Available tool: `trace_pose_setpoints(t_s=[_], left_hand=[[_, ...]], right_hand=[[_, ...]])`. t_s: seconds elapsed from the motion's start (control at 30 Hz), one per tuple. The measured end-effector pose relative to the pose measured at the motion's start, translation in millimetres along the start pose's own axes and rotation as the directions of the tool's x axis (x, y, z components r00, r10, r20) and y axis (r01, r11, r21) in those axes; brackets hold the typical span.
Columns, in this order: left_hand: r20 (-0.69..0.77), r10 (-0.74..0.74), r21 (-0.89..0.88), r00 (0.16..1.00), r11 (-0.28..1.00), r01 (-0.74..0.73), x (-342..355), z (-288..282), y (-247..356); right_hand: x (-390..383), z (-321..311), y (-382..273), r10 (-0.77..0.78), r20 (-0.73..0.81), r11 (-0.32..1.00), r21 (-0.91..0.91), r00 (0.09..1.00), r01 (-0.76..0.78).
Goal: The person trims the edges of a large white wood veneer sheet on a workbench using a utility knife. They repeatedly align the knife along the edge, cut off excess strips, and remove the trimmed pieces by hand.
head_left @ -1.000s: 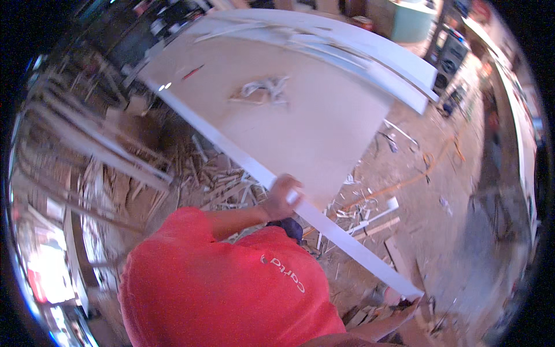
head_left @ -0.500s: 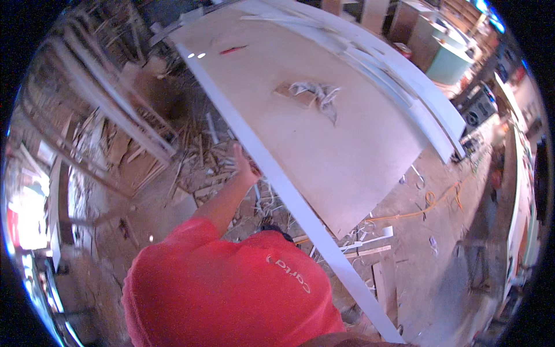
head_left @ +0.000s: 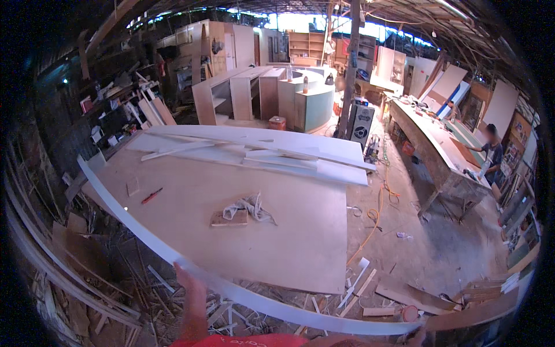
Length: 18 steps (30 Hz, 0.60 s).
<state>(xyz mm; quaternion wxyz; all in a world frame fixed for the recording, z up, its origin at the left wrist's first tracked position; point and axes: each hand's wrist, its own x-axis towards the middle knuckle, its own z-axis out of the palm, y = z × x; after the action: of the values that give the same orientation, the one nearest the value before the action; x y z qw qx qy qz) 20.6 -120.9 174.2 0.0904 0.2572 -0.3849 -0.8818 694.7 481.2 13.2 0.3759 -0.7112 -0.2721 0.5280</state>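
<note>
Along the near edge of a big pale table top [head_left: 289,243], a long white strip [head_left: 254,298] runs from 9 o'clock down to between 4 and 5 o'clock, if the middle of the view is the middle of the clock. It looks bent like a bow, but this wide camera bends straight edges. The left hand [head_left: 189,284] is at 7 o'clock, with its fingertips at the strip. It is blurry, so I cannot tell how far it is closed or if it grips. The right hand [head_left: 421,334] is a dim shape by the strip's right end, and I cannot tell its grip either.

Near the middle of the top, a gray rag [head_left: 252,207] lies partly on a flat brown block [head_left: 229,218]. Toward 9 o'clock is a thin red tool [head_left: 152,195]. White boards [head_left: 341,169] and thin pieces lie along the far side.

Past the table, wooden cabinets [head_left: 240,95] stand at 11 o'clock and a round green counter [head_left: 319,109] at 1. At 2 is a speaker [head_left: 361,122]. A long workbench [head_left: 430,136] and a co-worker [head_left: 493,155] are near 3. An orange cord [head_left: 371,222] curls on the dusty floor [head_left: 439,254] at 4.
</note>
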Motion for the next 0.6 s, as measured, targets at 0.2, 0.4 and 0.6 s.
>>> trace_pose_setpoints(t_s=[0.2,0.4,0.6], left_hand=[[0.061,0.264,0.118,0.963,0.956,-0.269,-13.2,48.7,51.1],[0.162,0.322,-0.013,0.933,0.946,-0.324,-58.3,91.3,86.2],[0.125,0.480,0.148,0.868,0.856,-0.495,-71.9,107.9,87.5]], right_hand=[[-6.5,15.4,112.4,0.268,0.069,0.963,-0.036,0.961,-0.266],[-17.8,20.5,194.7,0.451,0.095,0.890,0.023,0.887,-0.455],[-14.8,-12.2,215.7,0.400,0.095,0.916,-0.012,0.912,-0.401]])
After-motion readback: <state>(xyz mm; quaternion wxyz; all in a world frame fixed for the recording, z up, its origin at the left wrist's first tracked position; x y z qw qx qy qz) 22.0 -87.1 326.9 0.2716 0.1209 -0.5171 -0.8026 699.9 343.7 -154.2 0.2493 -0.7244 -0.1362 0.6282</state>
